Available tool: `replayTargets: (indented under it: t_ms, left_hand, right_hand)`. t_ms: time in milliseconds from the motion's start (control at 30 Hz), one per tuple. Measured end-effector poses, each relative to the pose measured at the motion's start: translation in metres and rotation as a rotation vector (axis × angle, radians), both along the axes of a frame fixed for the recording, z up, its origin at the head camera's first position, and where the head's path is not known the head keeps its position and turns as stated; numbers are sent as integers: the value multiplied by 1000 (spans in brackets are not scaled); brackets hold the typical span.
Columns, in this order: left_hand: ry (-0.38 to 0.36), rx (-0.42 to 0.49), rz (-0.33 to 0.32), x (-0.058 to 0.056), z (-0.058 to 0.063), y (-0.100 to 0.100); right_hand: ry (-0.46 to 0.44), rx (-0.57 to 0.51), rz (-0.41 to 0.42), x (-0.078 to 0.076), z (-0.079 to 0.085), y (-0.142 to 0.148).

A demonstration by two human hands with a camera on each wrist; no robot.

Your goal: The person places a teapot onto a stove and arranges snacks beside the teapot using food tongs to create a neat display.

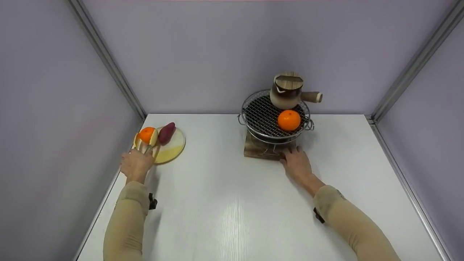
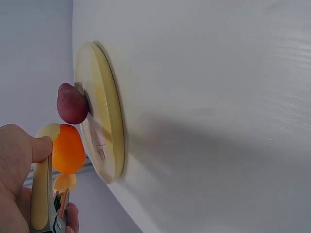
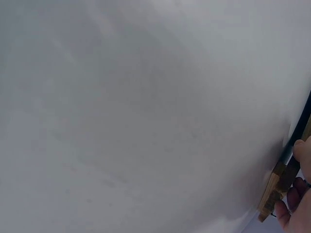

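Observation:
My left hand (image 1: 137,165) holds food tongs (image 2: 41,194) with cream-coloured grips and tips. Between the tong tips sits an orange (image 1: 146,135), at the left side of a round cream-and-yellow board (image 1: 170,155). A purple sweet potato (image 1: 167,133) lies on that board, right of the orange. My right hand (image 1: 298,165) grips the front right corner of a wooden base (image 1: 258,148), thumb and fingers on different sides of it in the right wrist view. Above the base stands a round wire-mesh grill (image 1: 259,116). Another orange (image 1: 289,120) rests on the mesh.
A brown-and-cream pot (image 1: 284,99) with a wooden lid and side handle stands at the back of the grill, behind the orange. The white table (image 1: 217,203) is bounded by pale walls at the back and both sides. Wire handles stick out from the grill's sides.

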State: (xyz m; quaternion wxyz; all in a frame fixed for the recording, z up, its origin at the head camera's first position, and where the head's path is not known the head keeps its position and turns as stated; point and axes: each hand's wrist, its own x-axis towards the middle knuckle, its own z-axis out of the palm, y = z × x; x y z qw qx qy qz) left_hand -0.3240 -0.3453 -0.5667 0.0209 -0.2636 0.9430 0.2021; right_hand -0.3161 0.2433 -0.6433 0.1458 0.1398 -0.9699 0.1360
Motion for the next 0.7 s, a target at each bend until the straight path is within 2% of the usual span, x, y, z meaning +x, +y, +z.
replayTargets:
  t_ms: [200, 500, 700]
  left_hand:
    - [63, -22, -23, 4, 5, 6]
    - [35, -27, -36, 5, 14, 5]
    - [64, -16, -57, 10, 21, 7]
  right_hand:
    - [20, -2, -4, 0, -2, 0]
    - [-7, 3, -7, 0, -4, 1]
    - [-10, 10, -1, -1, -3, 1]
